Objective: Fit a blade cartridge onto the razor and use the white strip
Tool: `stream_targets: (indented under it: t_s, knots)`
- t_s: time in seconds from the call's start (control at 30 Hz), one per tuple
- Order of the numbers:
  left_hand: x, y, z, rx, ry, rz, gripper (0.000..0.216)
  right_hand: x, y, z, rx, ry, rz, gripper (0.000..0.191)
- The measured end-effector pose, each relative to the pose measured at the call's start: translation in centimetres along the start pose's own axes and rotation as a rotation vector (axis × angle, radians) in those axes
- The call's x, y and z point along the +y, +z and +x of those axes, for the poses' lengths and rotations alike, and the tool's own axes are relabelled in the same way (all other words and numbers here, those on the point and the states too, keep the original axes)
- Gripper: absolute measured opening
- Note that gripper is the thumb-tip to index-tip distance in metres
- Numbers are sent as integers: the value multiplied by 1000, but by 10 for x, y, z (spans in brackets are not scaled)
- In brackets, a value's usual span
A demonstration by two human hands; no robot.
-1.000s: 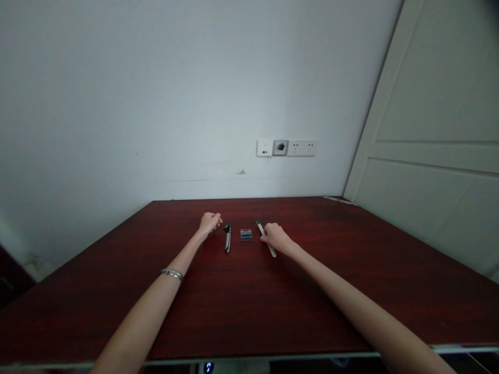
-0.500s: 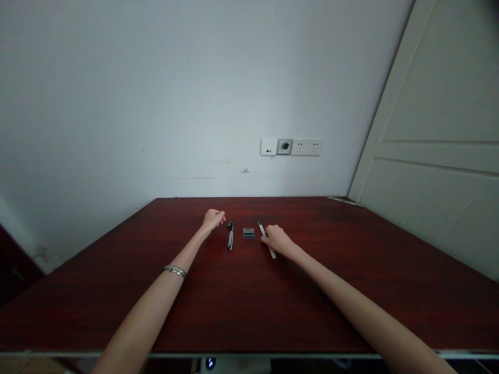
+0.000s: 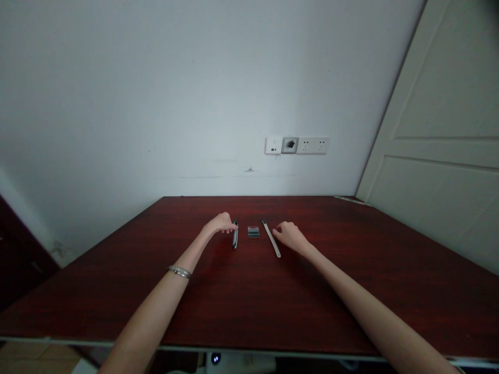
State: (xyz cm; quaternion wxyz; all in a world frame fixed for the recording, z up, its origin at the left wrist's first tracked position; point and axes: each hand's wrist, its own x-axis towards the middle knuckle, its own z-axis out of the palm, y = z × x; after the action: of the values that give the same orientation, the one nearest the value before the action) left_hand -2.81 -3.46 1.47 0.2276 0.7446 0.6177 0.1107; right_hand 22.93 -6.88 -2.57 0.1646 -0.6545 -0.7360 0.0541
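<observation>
My left hand (image 3: 221, 223) is at the upper part of a black and silver razor (image 3: 235, 239), its fingers curled and closed at the razor's head, which they partly cover. The razor lies lengthwise on the dark red table (image 3: 234, 296). Just right of a slim light-grey stick-like tool (image 3: 272, 241) with a dark tip rests my right hand (image 3: 289, 235), holding nothing, thumb and fingers apart. Between razor and tool sits a small clear case (image 3: 253, 232) with dark contents too small to make out.
Behind the table rises a white wall with a row of sockets (image 3: 297, 146). A pale panelled door (image 3: 440, 130) stands at the right. A thin strip (image 3: 353, 201) lies at the table's far right corner.
My left hand has moved right onto the razor's upper part. My right hand has let go of the light-grey tool and drawn slightly away to its right. The view has shifted a little.
</observation>
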Motion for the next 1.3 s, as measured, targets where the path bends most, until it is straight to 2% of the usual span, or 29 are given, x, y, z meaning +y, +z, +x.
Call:
stream_targets:
  t_s: [0.2, 0.47, 0.73, 1.03, 1.2, 1.3]
  knots:
    - [0, 14, 6, 41, -56, 98, 31, 3, 0, -2, 7, 19, 17, 33]
    - [7, 18, 4, 39, -102, 211, 27, 1, 0, -4, 30, -4, 3, 32]
    - [7, 22, 4, 71, -127, 173, 17, -2, -4, -5, 50, 2, 25, 29]
    - [9, 24, 2, 110, -135, 143, 15, -10, -8, -7, 48, -22, 72, 27]
    - [13, 20, 3, 200, -114, 185, 19, -11, -12, -5, 86, -48, 131, 27]
    - [22, 14, 0, 289, -52, 213, 18, -12, -16, 0, 102, -112, 264, 29]
